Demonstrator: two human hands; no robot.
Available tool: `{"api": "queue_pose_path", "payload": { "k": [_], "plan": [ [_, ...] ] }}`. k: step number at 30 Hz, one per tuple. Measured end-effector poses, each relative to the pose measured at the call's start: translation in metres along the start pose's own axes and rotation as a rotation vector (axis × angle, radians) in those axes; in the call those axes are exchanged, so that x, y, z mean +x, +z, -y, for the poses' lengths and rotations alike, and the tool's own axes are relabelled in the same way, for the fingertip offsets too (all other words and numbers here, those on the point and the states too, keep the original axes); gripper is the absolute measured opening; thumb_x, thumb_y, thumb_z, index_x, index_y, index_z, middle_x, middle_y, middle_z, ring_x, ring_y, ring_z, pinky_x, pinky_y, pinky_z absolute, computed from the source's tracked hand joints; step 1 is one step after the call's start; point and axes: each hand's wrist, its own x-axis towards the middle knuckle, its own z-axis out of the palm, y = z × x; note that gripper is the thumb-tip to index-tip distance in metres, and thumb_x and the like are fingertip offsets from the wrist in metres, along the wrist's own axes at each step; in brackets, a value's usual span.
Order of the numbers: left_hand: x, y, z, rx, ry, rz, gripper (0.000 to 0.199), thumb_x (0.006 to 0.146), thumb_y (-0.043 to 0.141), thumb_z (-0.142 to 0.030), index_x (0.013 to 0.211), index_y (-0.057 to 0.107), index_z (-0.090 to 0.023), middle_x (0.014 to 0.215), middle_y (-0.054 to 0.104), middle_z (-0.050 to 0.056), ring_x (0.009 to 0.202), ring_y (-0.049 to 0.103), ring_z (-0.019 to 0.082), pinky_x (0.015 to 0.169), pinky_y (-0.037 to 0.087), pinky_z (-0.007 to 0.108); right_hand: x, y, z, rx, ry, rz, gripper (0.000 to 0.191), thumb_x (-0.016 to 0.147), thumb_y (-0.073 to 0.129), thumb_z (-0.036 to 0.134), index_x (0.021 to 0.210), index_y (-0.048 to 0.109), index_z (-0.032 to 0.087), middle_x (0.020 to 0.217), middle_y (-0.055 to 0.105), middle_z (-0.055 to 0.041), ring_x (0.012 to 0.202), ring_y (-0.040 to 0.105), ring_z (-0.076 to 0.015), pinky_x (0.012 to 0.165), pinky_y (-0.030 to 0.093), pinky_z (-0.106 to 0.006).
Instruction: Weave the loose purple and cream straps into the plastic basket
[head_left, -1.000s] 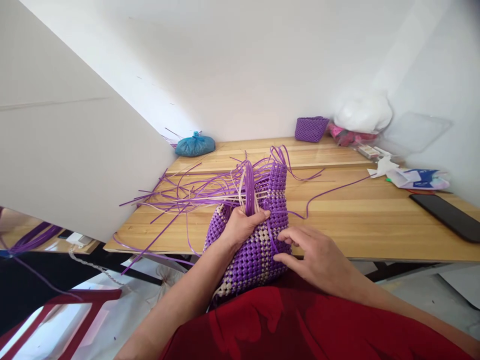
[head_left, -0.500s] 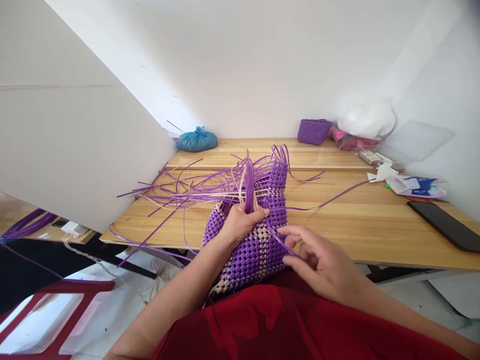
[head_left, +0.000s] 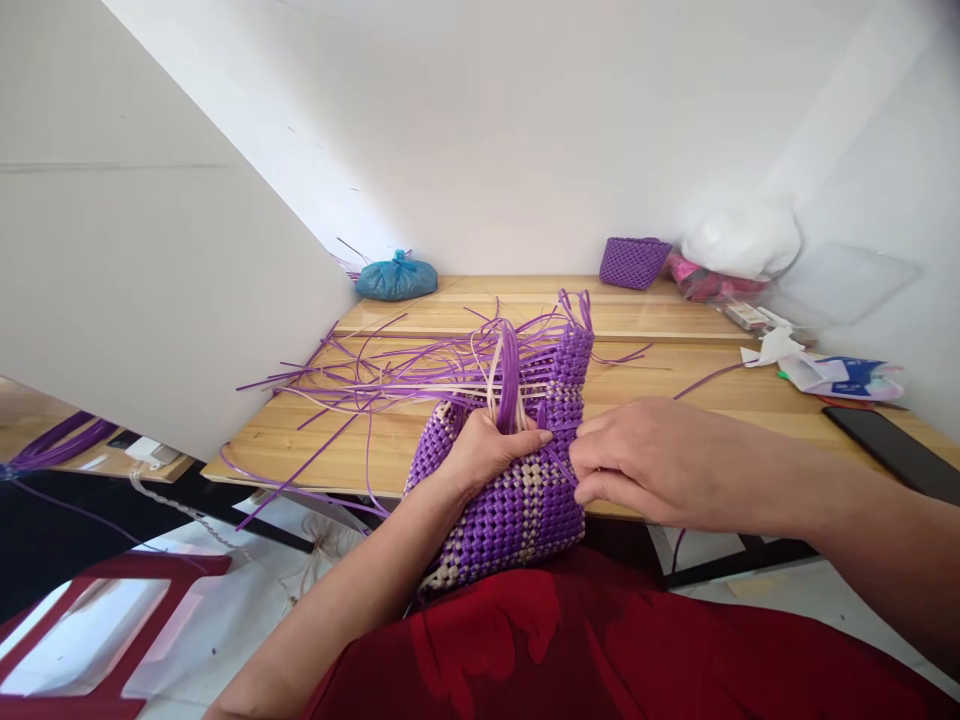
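A purple and cream woven basket [head_left: 502, 515] leans tilted between my lap and the table's front edge. My left hand [head_left: 491, 448] grips its upper side, thumb pressed on the weave beside a bundle of purple and cream strips [head_left: 509, 375]. Closed at the basket's right edge, my right hand [head_left: 622, 460] pinches a purple strip at the weave; its fingertips are partly hidden. Long loose strips [head_left: 360, 390] fan out leftward from the basket over the table, and looped strips stand up at its top corner.
On the wooden table [head_left: 705, 420] are a blue tied bag [head_left: 397, 277], a small purple woven basket [head_left: 634, 263], a white bag [head_left: 742, 243], a packet [head_left: 855, 377] and a black phone [head_left: 889, 450]. A red stool [head_left: 112, 640] stands at lower left.
My right hand has risen and turned, its fingers closing at the basket's right edge, with the forearm now higher. The basket and my left hand appear slightly further right.
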Motion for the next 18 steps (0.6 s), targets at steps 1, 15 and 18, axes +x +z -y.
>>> {"api": "queue_pose_path", "payload": {
  "k": [1, 15, 18],
  "plan": [
    [0.000, 0.000, -0.001, 0.000, 0.006, 0.011, 0.029, 0.061, 0.083, -0.037, 0.071, 0.069, -0.015, 0.067, 0.063, 0.001, 0.062, 0.053, 0.013, 0.064, 0.042, 0.027, 0.003, -0.001, -0.001, 0.031, -0.002, -0.005, 0.022, 0.088, 0.057, 0.023, 0.067, 0.065, 0.022, 0.067, 0.065, 0.0004, 0.063, 0.055, -0.0139, 0.060, 0.034, -0.029],
    [-0.004, -0.002, 0.001, -0.264, -0.080, 0.073, 0.019, 0.065, 0.081, -0.026, 0.080, 0.075, -0.015, 0.074, 0.069, 0.003, 0.068, 0.058, 0.013, 0.075, 0.043, 0.028, 0.039, 0.018, -0.031, -0.139, 0.262, -0.172, 0.026, 0.087, 0.058, 0.032, 0.068, 0.068, 0.018, 0.067, 0.068, -0.0041, 0.061, 0.054, -0.0145, 0.058, 0.028, -0.029],
    [-0.004, -0.001, 0.000, -0.265, -0.086, 0.079, 0.022, 0.062, 0.084, -0.026, 0.079, 0.075, -0.014, 0.075, 0.070, 0.003, 0.069, 0.059, 0.014, 0.076, 0.044, 0.028, 0.042, 0.020, -0.030, -0.118, 0.262, -0.187, 0.029, 0.087, 0.056, 0.032, 0.065, 0.067, 0.017, 0.064, 0.066, -0.0041, 0.057, 0.051, -0.0137, 0.057, 0.027, -0.029]
  ]
}}
